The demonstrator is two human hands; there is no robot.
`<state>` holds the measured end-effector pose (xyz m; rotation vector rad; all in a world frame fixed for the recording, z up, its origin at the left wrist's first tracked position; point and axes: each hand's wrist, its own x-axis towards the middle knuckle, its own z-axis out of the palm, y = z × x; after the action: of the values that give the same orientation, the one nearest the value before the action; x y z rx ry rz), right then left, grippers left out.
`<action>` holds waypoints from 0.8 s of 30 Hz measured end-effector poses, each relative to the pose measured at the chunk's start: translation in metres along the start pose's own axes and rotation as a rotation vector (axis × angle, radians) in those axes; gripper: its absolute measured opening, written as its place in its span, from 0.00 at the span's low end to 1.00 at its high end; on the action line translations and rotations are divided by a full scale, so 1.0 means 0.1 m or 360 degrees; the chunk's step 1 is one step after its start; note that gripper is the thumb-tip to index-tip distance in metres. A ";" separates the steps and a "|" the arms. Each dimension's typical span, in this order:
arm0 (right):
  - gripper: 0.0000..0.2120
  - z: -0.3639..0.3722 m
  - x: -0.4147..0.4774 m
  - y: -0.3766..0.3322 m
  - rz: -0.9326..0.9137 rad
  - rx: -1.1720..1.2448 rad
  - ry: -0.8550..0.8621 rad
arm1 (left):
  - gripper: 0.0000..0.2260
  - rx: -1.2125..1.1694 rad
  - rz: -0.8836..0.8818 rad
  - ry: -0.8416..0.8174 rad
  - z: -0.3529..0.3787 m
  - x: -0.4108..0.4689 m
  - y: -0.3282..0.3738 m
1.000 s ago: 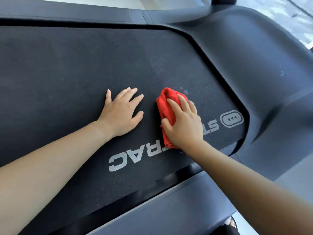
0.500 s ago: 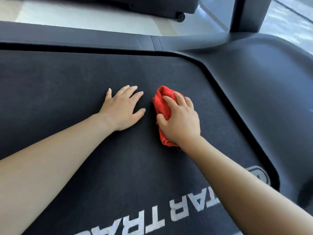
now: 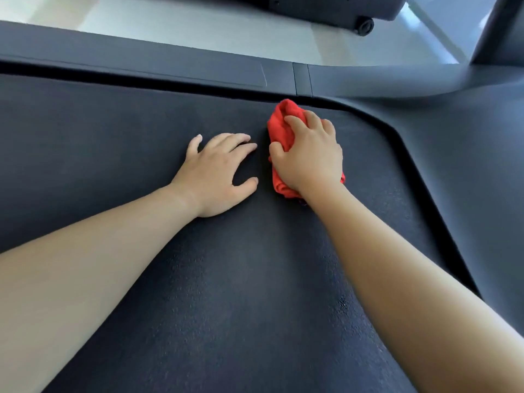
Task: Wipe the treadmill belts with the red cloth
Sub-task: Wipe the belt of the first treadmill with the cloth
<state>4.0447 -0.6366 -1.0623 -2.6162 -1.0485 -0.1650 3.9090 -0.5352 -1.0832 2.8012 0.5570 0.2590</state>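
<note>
The dark treadmill belt (image 3: 113, 154) fills most of the view. A bunched red cloth (image 3: 280, 126) lies on the belt near its far edge. My right hand (image 3: 309, 157) grips the cloth, fingers curled over its top and thumb against its left side; most of the cloth is hidden under the palm. My left hand (image 3: 218, 171) rests on the belt just left of the cloth, fingers spread and slightly bent, holding nothing.
A dark side rail (image 3: 141, 63) runs along the belt's far edge, and the motor cover (image 3: 467, 154) curves round on the right. Beyond the rail is pale floor (image 3: 198, 26), another machine's base with a wheel (image 3: 364, 25), and an upright post (image 3: 502, 29).
Both hands have slid across the belt toward the far side rail, the right hand pushing the cloth almost to the belt's edge. The white logo has dropped out of view.
</note>
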 end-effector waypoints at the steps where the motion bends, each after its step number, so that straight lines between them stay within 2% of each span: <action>1: 0.23 0.01 0.07 -0.01 -0.0002 -0.0004 -0.0005 | 0.28 0.0007 -0.0003 -0.0016 0.00 0.00 0.00; 7: 0.24 0.02 0.18 -0.06 -0.0020 0.0029 -0.0055 | 0.27 -0.0013 -0.0011 -0.0008 -0.01 0.00 0.00; 11: 0.24 -0.10 -0.19 -0.02 -0.0054 -0.0023 -0.0120 | 0.27 -0.0006 -0.0005 -0.0002 -0.04 -0.03 0.00; 14: 0.24 -0.13 -0.47 0.06 -0.0103 -0.0010 -0.0035 | 0.25 -0.0027 -0.0074 0.0003 -0.03 0.07 0.04; 17: 0.24 -0.09 -0.27 0.10 -0.0071 0.0007 -0.0017 | 0.24 -0.0036 -0.0196 0.0000 0.03 0.20 0.13; 24: 0.22 0.01 0.32 0.11 -0.0070 0.0004 -0.0038 | 0.25 0.0001 -0.0212 0.0078 0.11 0.25 0.12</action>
<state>4.0754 -0.6229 -1.0588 -2.6004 -1.1141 -0.1427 3.9383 -0.5382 -1.0869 2.7498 0.7510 0.3006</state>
